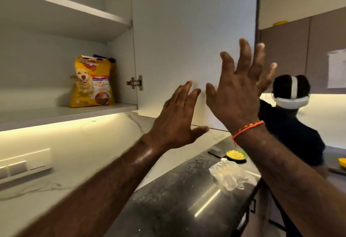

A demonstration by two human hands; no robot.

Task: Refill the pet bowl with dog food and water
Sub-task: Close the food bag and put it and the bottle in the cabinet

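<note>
A yellow dog food bag (91, 82) with a dog's picture stands upright on the lower shelf (56, 112) of an open wall cupboard, against its right wall. The white cupboard door (187, 31) stands open toward me. My left hand (177, 120) is raised in front of the door's lower part, fingers straight and spread, holding nothing. My right hand (241, 90), an orange thread at its wrist, is raised beside it with fingers spread near the door's free edge. A green bowl (236, 155) with yellow contents sits on the dark counter below.
A crumpled clear plastic bag (230, 175) lies on the glossy dark counter (177, 199). Another person (292, 124) wearing a white headband stands at right beyond the door. A switch panel (24, 163) is on the lit marble backsplash at left.
</note>
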